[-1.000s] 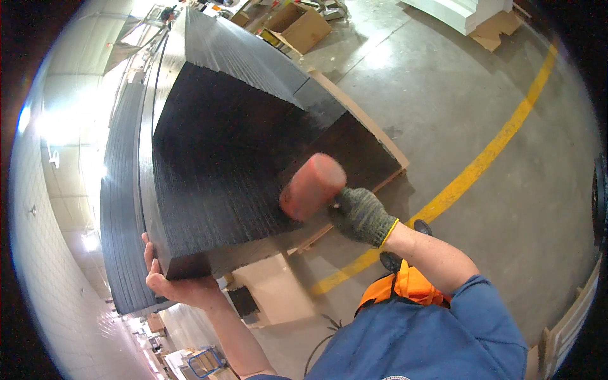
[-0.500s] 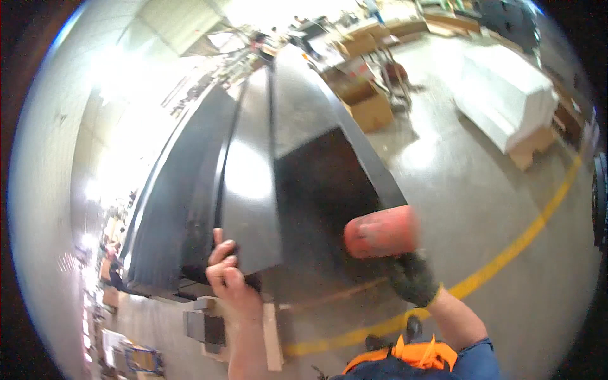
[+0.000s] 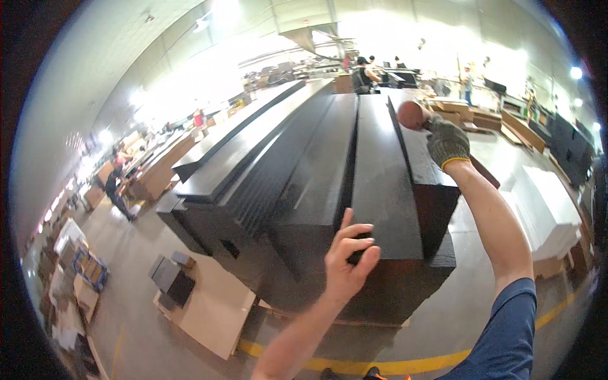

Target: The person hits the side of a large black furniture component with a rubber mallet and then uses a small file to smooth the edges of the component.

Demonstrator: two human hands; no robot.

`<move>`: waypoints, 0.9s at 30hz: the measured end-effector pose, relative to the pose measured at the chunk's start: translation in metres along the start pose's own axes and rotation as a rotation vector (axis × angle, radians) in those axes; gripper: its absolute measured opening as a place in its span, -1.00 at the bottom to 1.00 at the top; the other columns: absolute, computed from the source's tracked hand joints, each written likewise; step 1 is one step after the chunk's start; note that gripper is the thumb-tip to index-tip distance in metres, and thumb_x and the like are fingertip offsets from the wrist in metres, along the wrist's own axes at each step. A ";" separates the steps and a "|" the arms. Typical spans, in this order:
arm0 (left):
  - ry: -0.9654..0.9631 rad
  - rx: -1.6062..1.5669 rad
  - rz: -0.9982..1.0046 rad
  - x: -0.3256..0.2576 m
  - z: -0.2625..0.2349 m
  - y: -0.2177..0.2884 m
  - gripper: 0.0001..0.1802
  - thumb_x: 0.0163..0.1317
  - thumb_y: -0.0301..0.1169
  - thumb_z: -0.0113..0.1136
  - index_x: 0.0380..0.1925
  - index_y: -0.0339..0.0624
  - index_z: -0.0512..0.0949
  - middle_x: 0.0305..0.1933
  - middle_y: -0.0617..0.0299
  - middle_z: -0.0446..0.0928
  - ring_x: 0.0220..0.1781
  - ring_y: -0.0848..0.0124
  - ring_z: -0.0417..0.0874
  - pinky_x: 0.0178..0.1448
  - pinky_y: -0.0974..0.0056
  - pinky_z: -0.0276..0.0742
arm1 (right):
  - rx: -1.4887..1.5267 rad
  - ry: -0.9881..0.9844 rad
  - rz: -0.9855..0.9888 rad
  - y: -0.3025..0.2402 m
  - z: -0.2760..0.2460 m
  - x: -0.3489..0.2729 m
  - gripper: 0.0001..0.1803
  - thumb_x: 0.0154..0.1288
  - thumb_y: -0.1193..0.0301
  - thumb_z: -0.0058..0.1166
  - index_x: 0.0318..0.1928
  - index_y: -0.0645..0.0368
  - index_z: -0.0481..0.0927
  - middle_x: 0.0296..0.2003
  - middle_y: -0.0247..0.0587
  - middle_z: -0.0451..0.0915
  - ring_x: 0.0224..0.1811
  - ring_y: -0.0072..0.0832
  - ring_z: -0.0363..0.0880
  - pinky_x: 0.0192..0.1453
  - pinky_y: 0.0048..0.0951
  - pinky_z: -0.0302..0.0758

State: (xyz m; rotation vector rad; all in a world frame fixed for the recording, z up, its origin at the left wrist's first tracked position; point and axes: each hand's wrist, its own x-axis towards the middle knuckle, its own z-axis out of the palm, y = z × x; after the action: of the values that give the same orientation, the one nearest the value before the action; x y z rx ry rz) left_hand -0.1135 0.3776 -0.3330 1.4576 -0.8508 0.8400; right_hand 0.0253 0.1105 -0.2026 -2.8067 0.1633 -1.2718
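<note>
In front of us a stack of long black panels [image 3: 329, 190] runs away across the workshop floor [image 3: 126, 304], resting on a low pallet. Our bare left hand [image 3: 349, 256] touches the near end of one upper panel, fingers curled loosely over its edge, holding nothing. Our gloved right hand [image 3: 448, 142] is raised over the right side of the stack, closed around the handle of a reddish rubber mallet [image 3: 411, 115], whose head hangs just above the right-hand panel. Pale boards [image 3: 215, 310] lie on the floor at lower left.
</note>
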 end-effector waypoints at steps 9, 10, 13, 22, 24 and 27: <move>0.058 -0.031 0.021 -0.004 -0.001 -0.007 -0.82 0.07 -0.47 0.34 -0.38 -0.22 0.51 -0.06 0.07 0.55 0.30 -0.04 0.38 0.39 -0.04 0.20 | -0.112 -0.199 -0.115 -0.065 -0.025 -0.011 -0.76 0.13 0.34 -0.02 -0.28 0.14 0.66 -0.17 0.08 0.61 -0.06 -0.05 0.58 0.02 -0.15 0.52; 0.051 -0.027 0.016 -0.003 0.002 -0.008 -0.82 0.07 -0.47 0.34 -0.38 -0.22 0.51 -0.06 0.07 0.55 0.30 -0.04 0.37 0.38 -0.03 0.21 | -0.162 -0.093 -0.303 -0.090 -0.052 -0.018 -0.72 0.14 0.33 -0.01 -0.19 0.13 0.65 -0.14 0.07 0.60 -0.04 -0.06 0.57 0.03 -0.17 0.51; 0.057 -0.031 0.006 -0.002 0.002 -0.003 -0.82 0.07 -0.46 0.35 -0.39 -0.23 0.51 -0.04 0.08 0.54 0.33 -0.06 0.33 0.37 -0.01 0.23 | 0.464 -0.275 -0.840 -0.154 -0.069 -0.030 -0.68 0.15 0.34 0.04 -0.08 0.14 0.61 0.00 0.03 0.54 0.11 -0.10 0.46 0.23 -0.20 0.37; 0.096 -0.060 0.008 -0.003 0.007 -0.001 -0.82 0.04 -0.51 0.34 -0.35 -0.22 0.53 -0.08 0.06 0.56 0.06 0.13 0.57 0.38 -0.01 0.20 | 0.403 -0.465 -1.168 -0.197 -0.007 -0.061 -0.58 0.26 0.32 -0.05 0.15 0.03 0.43 0.25 -0.13 0.31 0.26 0.06 0.26 0.27 -0.14 0.39; 0.118 -0.051 -0.007 -0.006 0.004 0.002 -0.81 0.04 -0.51 0.34 -0.34 -0.21 0.55 -0.06 0.07 0.57 0.04 0.12 0.57 0.34 0.05 0.26 | 0.224 -0.310 -1.514 -0.189 -0.014 -0.055 -0.54 0.22 0.33 -0.02 0.16 0.03 0.41 0.16 -0.08 0.39 0.17 0.00 0.37 0.20 -0.16 0.44; 0.099 -0.105 -0.129 -0.005 0.003 0.006 -0.80 0.02 -0.46 0.38 -0.35 -0.18 0.57 -0.05 0.05 0.51 0.08 0.10 0.52 0.20 0.13 0.36 | 0.378 -0.561 -1.118 -0.175 -0.039 -0.056 -0.51 0.12 0.37 0.07 0.12 0.01 0.45 -0.04 -0.04 0.49 0.01 -0.09 0.51 0.03 -0.18 0.48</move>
State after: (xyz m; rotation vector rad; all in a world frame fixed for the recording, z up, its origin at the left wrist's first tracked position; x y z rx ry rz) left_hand -0.1210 0.3748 -0.3351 1.3525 -0.7091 0.7527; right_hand -0.0279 0.2904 -0.2026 -2.7093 -1.6232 -0.3610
